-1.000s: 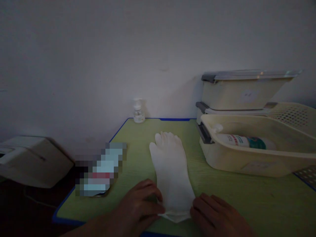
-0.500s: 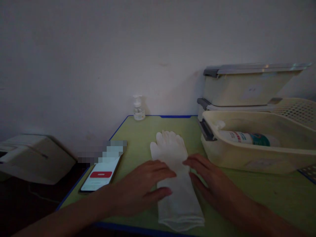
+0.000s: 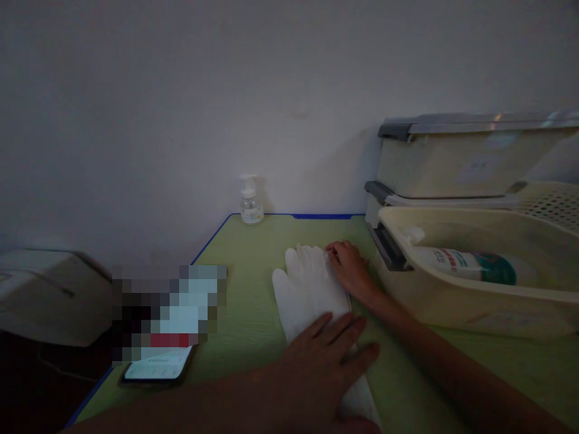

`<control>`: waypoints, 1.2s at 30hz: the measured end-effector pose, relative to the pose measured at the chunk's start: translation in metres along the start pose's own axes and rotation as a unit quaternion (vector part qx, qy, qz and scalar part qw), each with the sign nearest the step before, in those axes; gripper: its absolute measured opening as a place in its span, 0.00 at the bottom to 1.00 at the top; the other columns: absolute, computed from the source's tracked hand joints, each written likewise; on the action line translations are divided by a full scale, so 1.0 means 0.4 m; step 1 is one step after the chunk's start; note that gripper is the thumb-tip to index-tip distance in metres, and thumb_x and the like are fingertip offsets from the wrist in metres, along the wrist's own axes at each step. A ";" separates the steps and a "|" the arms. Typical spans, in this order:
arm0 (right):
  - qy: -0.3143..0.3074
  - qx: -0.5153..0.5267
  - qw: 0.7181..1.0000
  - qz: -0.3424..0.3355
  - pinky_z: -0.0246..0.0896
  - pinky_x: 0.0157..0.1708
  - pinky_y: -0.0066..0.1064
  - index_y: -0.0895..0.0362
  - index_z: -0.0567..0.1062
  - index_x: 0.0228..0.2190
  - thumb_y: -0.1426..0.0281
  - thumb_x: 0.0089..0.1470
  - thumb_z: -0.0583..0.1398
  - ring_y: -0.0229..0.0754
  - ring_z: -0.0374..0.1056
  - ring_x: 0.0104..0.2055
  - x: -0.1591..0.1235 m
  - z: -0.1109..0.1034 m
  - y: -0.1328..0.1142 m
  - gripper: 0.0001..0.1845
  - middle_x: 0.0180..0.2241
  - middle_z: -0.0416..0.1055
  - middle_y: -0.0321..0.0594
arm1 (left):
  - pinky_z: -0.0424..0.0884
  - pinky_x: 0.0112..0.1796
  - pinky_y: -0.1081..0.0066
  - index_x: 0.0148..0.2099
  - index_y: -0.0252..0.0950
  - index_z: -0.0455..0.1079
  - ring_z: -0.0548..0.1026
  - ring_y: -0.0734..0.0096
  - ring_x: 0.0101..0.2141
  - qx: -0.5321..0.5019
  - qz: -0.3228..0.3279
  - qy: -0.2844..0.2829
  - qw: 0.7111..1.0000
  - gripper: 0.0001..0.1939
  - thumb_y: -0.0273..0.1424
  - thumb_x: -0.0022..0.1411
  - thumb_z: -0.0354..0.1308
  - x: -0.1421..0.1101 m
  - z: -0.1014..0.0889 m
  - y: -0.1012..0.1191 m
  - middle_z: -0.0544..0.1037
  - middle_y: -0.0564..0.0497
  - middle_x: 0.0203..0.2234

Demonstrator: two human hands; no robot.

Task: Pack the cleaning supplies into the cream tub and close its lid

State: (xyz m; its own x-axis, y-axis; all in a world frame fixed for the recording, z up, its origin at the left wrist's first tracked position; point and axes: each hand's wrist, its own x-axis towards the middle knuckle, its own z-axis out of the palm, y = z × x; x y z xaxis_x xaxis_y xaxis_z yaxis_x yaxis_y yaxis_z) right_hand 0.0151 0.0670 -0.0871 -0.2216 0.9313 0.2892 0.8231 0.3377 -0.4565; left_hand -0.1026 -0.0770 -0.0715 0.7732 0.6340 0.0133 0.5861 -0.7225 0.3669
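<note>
1. Head view: your white glove (image 3: pixel 307 292) already lies flat on the counter (image 3: pixel 239 271); its fingers look not yet smoothed.
2. Your left hand (image 3: pixel 323 364) spreads wide over it, gripping nothing.
3. Your right hand (image 3: pixel 350 271) curls at its finger end; I can't tell its grip.

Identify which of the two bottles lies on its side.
The white, green-banded bottle inside the cream plastic bin; the small clear pump bottle stands upright.

On the green worktop (image 3: pixel 244 253) a lit phone (image 3: pixel 158 364) lies at the left. A small pump bottle (image 3: pixel 252 212) stands near the wall (image 3: pixel 181 90). At the right, an open cream bin (image 3: pixel 434 304) holds a white-and-green bottle (image 3: pixel 470 265), lying on its side; behind it is a lidded box (image 3: pixel 434 166).
</note>
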 end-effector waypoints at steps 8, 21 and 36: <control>-0.013 0.004 1.000 -0.019 0.50 0.35 0.34 0.59 0.69 0.31 0.75 0.52 0.51 0.44 0.63 0.40 -0.009 -0.001 -0.009 0.08 0.36 0.68 0.44 | 0.43 0.56 0.47 0.64 0.36 0.41 0.39 0.48 0.61 0.006 0.026 -0.005 1.000 0.40 0.47 0.57 0.52 0.019 0.035 -0.031 0.38 0.35 0.62; 0.024 0.078 0.997 0.009 0.57 0.33 0.30 0.58 0.71 0.27 0.76 0.50 0.52 0.39 0.66 0.32 0.008 0.007 0.012 0.07 0.30 0.72 0.41 | 0.46 0.55 0.46 0.63 0.35 0.45 0.41 0.49 0.61 -0.032 -0.006 -0.016 0.999 0.37 0.49 0.58 0.49 0.000 -0.004 -0.001 0.43 0.33 0.62; 0.053 0.018 0.998 -0.036 0.55 0.30 0.29 0.58 0.70 0.27 0.78 0.50 0.52 0.39 0.64 0.29 0.001 0.004 0.016 0.08 0.27 0.70 0.40 | 0.45 0.55 0.44 0.63 0.35 0.44 0.42 0.43 0.60 -0.027 0.007 -0.024 0.999 0.38 0.49 0.58 0.48 0.005 -0.006 -0.003 0.41 0.34 0.62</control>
State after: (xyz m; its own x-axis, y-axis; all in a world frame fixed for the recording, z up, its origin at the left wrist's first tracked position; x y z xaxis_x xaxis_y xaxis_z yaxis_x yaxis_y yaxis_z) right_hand 0.0195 0.0700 -0.0914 -0.2208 0.8855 0.4087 0.7876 0.4091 -0.4608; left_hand -0.1022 -0.0741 -0.0695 0.7922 0.6098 -0.0251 0.5627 -0.7137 0.4171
